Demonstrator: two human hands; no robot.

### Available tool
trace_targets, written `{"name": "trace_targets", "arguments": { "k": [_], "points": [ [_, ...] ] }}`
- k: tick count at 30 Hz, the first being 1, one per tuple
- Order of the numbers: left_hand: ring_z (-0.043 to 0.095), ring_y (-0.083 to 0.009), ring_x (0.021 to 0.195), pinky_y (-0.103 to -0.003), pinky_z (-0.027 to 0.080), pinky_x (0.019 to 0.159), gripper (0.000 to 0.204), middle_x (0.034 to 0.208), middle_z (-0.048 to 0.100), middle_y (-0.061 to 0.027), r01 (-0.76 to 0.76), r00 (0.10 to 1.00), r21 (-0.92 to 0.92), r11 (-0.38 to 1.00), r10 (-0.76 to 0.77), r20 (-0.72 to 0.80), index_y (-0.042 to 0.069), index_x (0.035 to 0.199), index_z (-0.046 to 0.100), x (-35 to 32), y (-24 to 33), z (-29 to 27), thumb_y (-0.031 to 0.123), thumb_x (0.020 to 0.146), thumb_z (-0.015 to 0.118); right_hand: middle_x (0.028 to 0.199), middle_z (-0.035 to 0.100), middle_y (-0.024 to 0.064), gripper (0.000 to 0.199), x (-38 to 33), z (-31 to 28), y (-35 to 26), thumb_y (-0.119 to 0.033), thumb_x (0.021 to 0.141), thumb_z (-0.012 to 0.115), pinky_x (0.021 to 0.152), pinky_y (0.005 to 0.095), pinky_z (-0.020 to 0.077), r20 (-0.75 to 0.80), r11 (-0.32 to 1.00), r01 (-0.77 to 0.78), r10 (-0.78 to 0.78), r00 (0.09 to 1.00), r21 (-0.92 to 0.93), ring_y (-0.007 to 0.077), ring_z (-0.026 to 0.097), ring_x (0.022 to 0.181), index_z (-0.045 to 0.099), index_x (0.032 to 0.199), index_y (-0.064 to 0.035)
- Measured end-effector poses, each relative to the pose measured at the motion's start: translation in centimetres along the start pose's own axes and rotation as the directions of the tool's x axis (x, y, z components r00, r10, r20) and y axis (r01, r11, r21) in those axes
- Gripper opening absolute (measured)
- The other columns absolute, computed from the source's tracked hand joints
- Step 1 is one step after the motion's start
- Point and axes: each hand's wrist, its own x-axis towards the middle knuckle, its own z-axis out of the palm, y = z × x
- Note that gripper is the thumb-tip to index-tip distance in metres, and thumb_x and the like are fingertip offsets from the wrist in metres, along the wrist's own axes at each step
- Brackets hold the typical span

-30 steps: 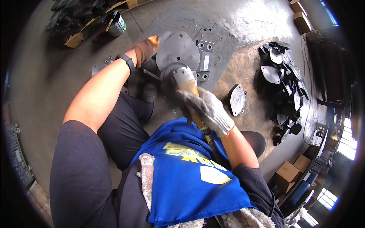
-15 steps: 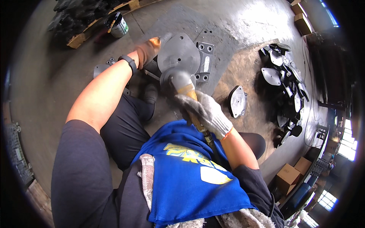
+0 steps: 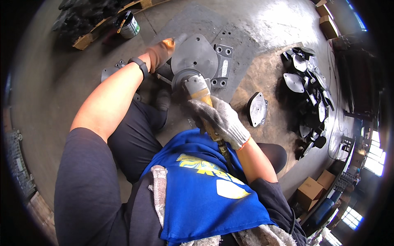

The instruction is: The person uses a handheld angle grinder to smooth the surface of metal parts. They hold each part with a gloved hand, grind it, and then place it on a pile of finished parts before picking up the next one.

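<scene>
My right hand (image 3: 223, 121), in a grey-white knit glove, is closed around the yellow body of an angle grinder (image 3: 200, 92). The grinder's round disc (image 3: 180, 78) overlaps the near edge of a grey metal plate (image 3: 193, 53) with rounded sides and small holes. At that plate's left edge, my left hand (image 3: 161, 55) is curled in a brown glove with orange fingertips, gripping the part; its far fingers are partly hidden. Beneath the plate, a dark block (image 3: 222, 65) with several bolt holes sticks out on the right.
A similar plate (image 3: 257, 109) lies on the floor to the right, before a long pile of metal parts (image 3: 294, 82). Another part (image 3: 108, 74) sits beyond my left forearm. A bucket (image 3: 129, 27) stands near a loaded pallet (image 3: 84, 41). Cardboard boxes (image 3: 310, 189) are at lower right.
The grinder has shifted very slightly, and its head looks sharper than before. Both hands keep their hold in nearly the same place.
</scene>
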Motion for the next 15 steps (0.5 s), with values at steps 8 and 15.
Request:
{"name": "trace_targets", "arguments": {
  "k": [8, 15],
  "points": [
    [0.056, -0.0195, 0.122, -0.030, 0.041, 0.108, 0.037, 0.133, 0.059, -0.0064, 0.168, 0.982, -0.326, 0.930, -0.130, 0.136, 0.001, 0.137, 0.052, -1.2, 0.9, -1.0, 0.014, 0.105, 0.038, 0.068, 0.063, 0.0005, 0.045, 0.6, 0.3, 0.0, -0.050, 0.089, 0.070, 0.049, 0.0246, 0.0461, 0.029, 1.000, -0.016, 0.016, 0.999, 0.010, 0.0092, 0.058, 0.054, 0.062, 0.098, -0.0068],
    [0.057, -0.0217, 0.120, -0.032, 0.041, 0.108, 0.038, 0.131, 0.061, -0.0081, -0.129, 0.992, -0.075, 0.989, 0.128, -0.008, 0.002, 0.134, 0.055, 2.4, -8.4, -0.3, 0.017, 0.103, 0.037, 0.077, 0.064, 0.0045, 0.039, -1.1, -0.3, 1.3, -0.039, 0.094, 0.065, 0.051, 0.0255, 0.0486, 0.103, 0.991, -0.073, 0.062, 0.993, 0.108, 0.0121, 0.060, 0.059, 0.060, 0.110, -0.0045]
  ]
}}
